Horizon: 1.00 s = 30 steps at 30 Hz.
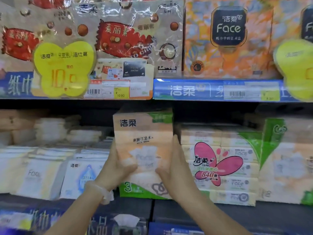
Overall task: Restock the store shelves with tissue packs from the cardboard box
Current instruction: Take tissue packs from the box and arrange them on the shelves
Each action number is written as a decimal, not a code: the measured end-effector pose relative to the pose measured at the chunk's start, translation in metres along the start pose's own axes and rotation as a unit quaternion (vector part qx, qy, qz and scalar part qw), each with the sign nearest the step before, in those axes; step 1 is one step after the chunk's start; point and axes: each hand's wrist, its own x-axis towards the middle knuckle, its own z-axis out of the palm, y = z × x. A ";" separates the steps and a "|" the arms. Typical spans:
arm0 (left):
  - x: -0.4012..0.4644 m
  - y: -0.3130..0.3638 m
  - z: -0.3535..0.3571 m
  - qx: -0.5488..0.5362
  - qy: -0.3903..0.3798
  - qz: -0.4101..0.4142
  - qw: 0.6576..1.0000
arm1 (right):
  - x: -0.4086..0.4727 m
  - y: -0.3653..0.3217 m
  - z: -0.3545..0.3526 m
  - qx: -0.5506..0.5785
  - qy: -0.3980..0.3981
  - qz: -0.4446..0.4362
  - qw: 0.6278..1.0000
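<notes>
Peach-and-green plastic-wrapped tissue pack (pixel 144 150) stands upright at the middle shelf (pixel 254 214) front, clasped at its sides by left hand (pixel 116 168) and right hand (pixel 176 168), fingers curled round it; best slid straight back, squared against the butterfly-labelled neighbouring pack (pixel 218 160); keep both grips even to avoid tipping.

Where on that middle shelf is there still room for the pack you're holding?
The dark gap behind the tissue pack, between the low white packs on its left and the butterfly-labelled stack on its right. Both sides are packed tight.
</notes>
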 end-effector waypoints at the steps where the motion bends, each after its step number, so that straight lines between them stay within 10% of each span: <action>1: -0.002 -0.002 0.003 0.045 0.003 0.026 0.999 | -0.009 -0.001 0.004 -0.035 -0.008 -0.021 0.999; 6: -0.006 -0.026 0.012 0.293 -0.035 0.049 0.954 | -0.020 0.040 0.037 -0.350 0.071 -0.144 0.923; 14: 0.009 -0.038 0.028 0.364 -0.020 0.009 0.931 | -0.014 0.046 0.050 -0.405 -0.002 -0.068 0.912; 20: 0.027 -0.043 0.037 0.430 -0.017 -0.030 0.902 | -0.003 0.020 0.051 -0.592 -0.144 -0.037 0.792; 30: 0.025 -0.039 0.046 0.453 0.019 -0.017 0.891 | 0.007 0.017 0.039 -0.530 -0.145 -0.066 0.833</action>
